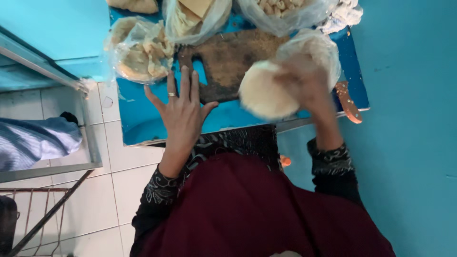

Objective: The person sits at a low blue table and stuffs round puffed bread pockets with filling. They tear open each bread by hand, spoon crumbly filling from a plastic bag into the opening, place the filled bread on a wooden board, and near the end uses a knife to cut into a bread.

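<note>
A round, pale flatbread (263, 95) is held up in the right hand (307, 85), just above the near edge of a small blue table (143, 119). Both bread and hand are smeared by motion blur, so the fingers cannot be counted, though they are clearly closed on the bread's right rim. Behind the hand a clear plastic bag (314, 47) is seen, its contents lost in the same blur (whether the bread touches the bag cannot be told).

The left hand (183, 112) is laid flat on the table with its fingers spread and nothing gripped; a ring is worn on one finger. Its fingertips reach the edge of a dark, worn wooden board (228, 62), dusted with crumbs.

Along the far side more bags are cut off by the top of the frame: one with torn flatbread pieces (140, 50), one with folded pale sheets (195, 19), and one with small pale lumps (281, 12). A reddish wooden handle (348, 102) lies at the table's right edge; what it is attached to is not visible.

At the left, a blue striped cloth (35, 140) is seen through a metal frame over white floor tiles, its full shape hidden.
</note>
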Demonstrator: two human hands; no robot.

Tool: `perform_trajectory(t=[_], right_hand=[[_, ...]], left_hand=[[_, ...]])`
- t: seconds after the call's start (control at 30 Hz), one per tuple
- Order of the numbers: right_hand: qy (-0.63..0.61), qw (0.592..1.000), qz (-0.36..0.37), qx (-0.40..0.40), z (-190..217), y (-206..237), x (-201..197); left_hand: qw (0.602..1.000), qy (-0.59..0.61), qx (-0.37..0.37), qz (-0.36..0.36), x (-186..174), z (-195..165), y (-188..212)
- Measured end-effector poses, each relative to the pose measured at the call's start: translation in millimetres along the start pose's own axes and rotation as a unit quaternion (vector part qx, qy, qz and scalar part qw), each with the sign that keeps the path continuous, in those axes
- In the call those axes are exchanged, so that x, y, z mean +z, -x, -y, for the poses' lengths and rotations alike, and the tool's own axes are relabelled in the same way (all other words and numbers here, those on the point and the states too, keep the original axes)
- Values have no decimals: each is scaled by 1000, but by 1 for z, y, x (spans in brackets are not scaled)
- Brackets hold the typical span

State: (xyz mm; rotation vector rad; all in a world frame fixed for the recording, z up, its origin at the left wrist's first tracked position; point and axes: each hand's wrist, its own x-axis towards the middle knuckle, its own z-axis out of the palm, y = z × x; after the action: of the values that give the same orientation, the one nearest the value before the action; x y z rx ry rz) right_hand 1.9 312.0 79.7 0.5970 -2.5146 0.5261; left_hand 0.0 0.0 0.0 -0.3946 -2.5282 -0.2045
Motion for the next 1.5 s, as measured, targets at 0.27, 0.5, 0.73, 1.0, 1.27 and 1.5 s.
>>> perform_trajectory(t=[0.27,0.5,0.73,1.0,1.27,1.5], right_hand=[[-173,984,32,-36,8,-14,-37],[-126,989,-71,-26,7,-14,-3],[-200,976,90,-9,32,8,22],[-299,942,-147,48,42,-1,41],[-145,989,-32,-4,97,-28,87],[-270,951,-147,6,117,-12,66]], left_hand=[[1000,-12,20,-1,13,3,8],[999,2,26,21,16,7,12],[987,150,-5,62,-4,27,17],[900,374,-166,-152,-45,54,56],[823,451,-243,-245,-49,53,80],[757,509,-276,-302,-54,39,83]])
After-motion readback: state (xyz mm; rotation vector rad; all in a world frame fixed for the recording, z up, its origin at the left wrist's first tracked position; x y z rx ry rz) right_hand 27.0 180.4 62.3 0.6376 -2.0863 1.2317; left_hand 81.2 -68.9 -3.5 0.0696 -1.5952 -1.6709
